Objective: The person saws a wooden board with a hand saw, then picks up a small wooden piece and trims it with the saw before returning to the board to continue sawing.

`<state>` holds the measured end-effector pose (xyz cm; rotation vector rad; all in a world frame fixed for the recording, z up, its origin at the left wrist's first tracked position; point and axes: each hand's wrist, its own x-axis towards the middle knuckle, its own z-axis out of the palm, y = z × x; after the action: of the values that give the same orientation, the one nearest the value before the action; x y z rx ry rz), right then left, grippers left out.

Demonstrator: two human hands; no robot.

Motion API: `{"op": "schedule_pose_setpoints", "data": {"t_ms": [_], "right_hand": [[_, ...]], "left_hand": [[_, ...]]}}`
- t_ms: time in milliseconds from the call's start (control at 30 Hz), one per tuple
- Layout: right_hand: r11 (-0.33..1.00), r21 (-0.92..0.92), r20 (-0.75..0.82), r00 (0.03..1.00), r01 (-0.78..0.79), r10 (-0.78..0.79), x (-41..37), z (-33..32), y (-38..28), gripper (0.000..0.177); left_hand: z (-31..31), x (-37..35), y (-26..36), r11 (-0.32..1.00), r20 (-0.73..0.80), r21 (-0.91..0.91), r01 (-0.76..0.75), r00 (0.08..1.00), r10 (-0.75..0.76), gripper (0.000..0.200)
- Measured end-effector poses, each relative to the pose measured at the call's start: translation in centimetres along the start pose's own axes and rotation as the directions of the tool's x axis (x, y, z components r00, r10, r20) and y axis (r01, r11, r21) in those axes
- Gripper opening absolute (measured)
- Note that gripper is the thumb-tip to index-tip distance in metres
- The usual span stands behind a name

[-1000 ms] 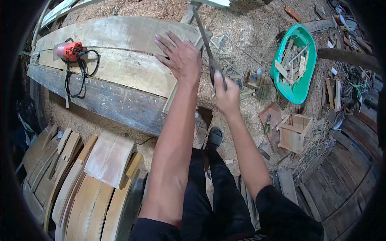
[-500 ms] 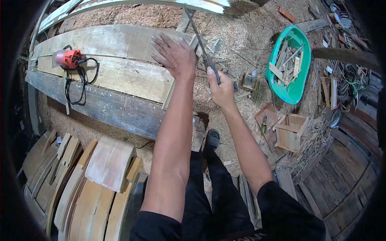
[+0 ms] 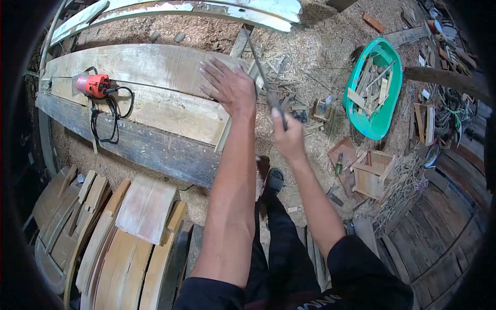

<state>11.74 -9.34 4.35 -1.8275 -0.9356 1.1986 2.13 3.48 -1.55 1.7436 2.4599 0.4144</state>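
Observation:
My left hand [image 3: 230, 88] lies flat with fingers spread on a wide wooden plank [image 3: 155, 64], close to its right end. My right hand [image 3: 289, 137] is closed around the dark handle of a tool with a long, narrow metal blade [image 3: 258, 62]. The blade slants up and left past the plank's end, close to the left hand. A second pale plank [image 3: 165, 106] lies alongside the first, on a paint-stained bench board [image 3: 150, 147]. A red power tool [image 3: 97, 85] with a coiled black cord rests on the planks at the left.
Wood shavings cover the ground [image 3: 320, 49]. A green tub [image 3: 374, 132] of wood scraps stands at right, with pliers [image 3: 339, 164] and a small wooden box [image 3: 369, 186] below it. Curved boards [image 3: 144, 209] are stacked at lower left. White-edged timber [image 3: 206, 10] crosses the top.
My right hand has drawn the blade slightly down and toward me. My left hand stays flat on the plank. The whole view has shifted a little.

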Motion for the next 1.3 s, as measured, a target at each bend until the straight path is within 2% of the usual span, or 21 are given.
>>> {"op": "schedule_pose_setpoints", "data": {"t_ms": [67, 100, 200, 300, 400, 433, 533, 567, 700, 767, 900, 1000, 1067, 1167, 1267, 1300], "right_hand": [[0.997, 0.061, -0.049, 0.998, 0.052, -0.049, -1.2, 0.8, 0.3, 0.042], [0.995, 0.096, -0.025, 1.000, 0.009, -0.007, -1.4, 0.5, 0.0, 0.042], [0.999, 0.032, -0.035, 0.999, -0.021, 0.022, -0.7, 0.8, -0.3, 0.041], [0.998, 0.063, -0.081, 0.996, 0.026, -0.021, 1.7, 1.1, 0.1, 0.041], [0.993, 0.062, -0.085, 0.992, 0.097, -0.091, 1.2, 0.6, 0.1, 0.041], [0.994, 0.097, -0.050, 0.998, 0.051, -0.046, 0.1, 0.1, -0.6, 0.041], [0.991, 0.060, -0.098, 0.989, 0.116, -0.110, -2.0, 0.1, 0.1, 0.041], [0.998, 0.059, -0.029, 1.000, 0.010, -0.008, -2.7, -0.1, 0.6, 0.043], [0.997, 0.039, -0.050, 0.997, 0.060, -0.058, -3.1, -0.1, 2.7, 0.042], [0.993, 0.065, -0.072, 0.993, 0.097, -0.093, -2.7, -0.2, 3.0, 0.043], [0.989, 0.142, -0.037, 0.999, 0.027, -0.022, -2.9, -0.2, 3.2, 0.044], [0.992, 0.115, -0.052, 0.998, 0.053, -0.047, -2.8, -0.2, 3.6, 0.044], [0.996, 0.071, -0.056, 0.997, 0.049, -0.045, -3.1, -0.4, 3.2, 0.044], [0.997, 0.058, -0.158, 0.987, 0.043, -0.033, -3.9, -0.5, 1.8, 0.042], [0.994, 0.039, -0.053, 0.994, -0.098, 0.100, -5.0, -1.5, 4.4, 0.040], [0.997, -0.002, -0.073, 0.994, -0.079, 0.078, -5.2, -1.5, 4.4, 0.039]], "left_hand": [[0.2, -0.1, 0.3, 1.000, 0.008, 0.028, -0.002, 1.000, 0.002, 0.070], [-0.1, -0.3, 0.2, 0.999, 0.018, 0.047, -0.010, 1.000, 0.009, 0.070], [-0.6, -0.2, 0.5, 1.000, 0.082, 0.021, 0.012, 0.997, -0.014, 0.074], [-0.4, -0.1, 0.3, 0.999, 0.120, 0.044, 0.026, 0.992, -0.031, 0.074], [-0.3, -0.1, 0.3, 1.000, 0.075, 0.003, 0.010, 0.997, -0.011, 0.074], [-0.3, -0.3, 0.2, 1.000, 0.071, 0.000, 0.009, 0.997, -0.008, 0.074], [-0.4, -0.1, 0.4, 1.000, 0.053, 0.005, 0.007, 0.999, -0.007, 0.074], [-0.4, -0.1, 0.4, 1.000, 0.053, 0.024, 0.007, 0.999, -0.008, 0.073], [-0.1, -0.3, 0.4, 0.999, 0.045, 0.045, 0.009, 0.999, -0.011, 0.073], [-0.5, -0.4, 0.4, 0.996, 0.063, -0.060, 0.067, 0.996, -0.063, 0.072], [-0.3, 0.9, 1.4, 0.964, 0.043, -0.190, 0.184, 0.983, -0.179, 0.071], [0.4, 0.9, 1.9, 0.972, -0.007, -0.116, 0.206, 0.978, -0.208, 0.069], [0.1, 0.6, 2.1, 0.972, 0.034, -0.075, 0.222, 0.975, -0.220, 0.069], [0.2, 1.1, 2.4, 0.974, -0.011, -0.057, 0.218, 0.976, -0.219, 0.069], [0.4, 0.8, 2.5, 0.978, -0.034, -0.047, 0.205, 0.978, -0.207, 0.069], [0.4, 0.8, 2.4, 0.979, -0.032, -0.050, 0.200, 0.979, -0.202, 0.069]]}}
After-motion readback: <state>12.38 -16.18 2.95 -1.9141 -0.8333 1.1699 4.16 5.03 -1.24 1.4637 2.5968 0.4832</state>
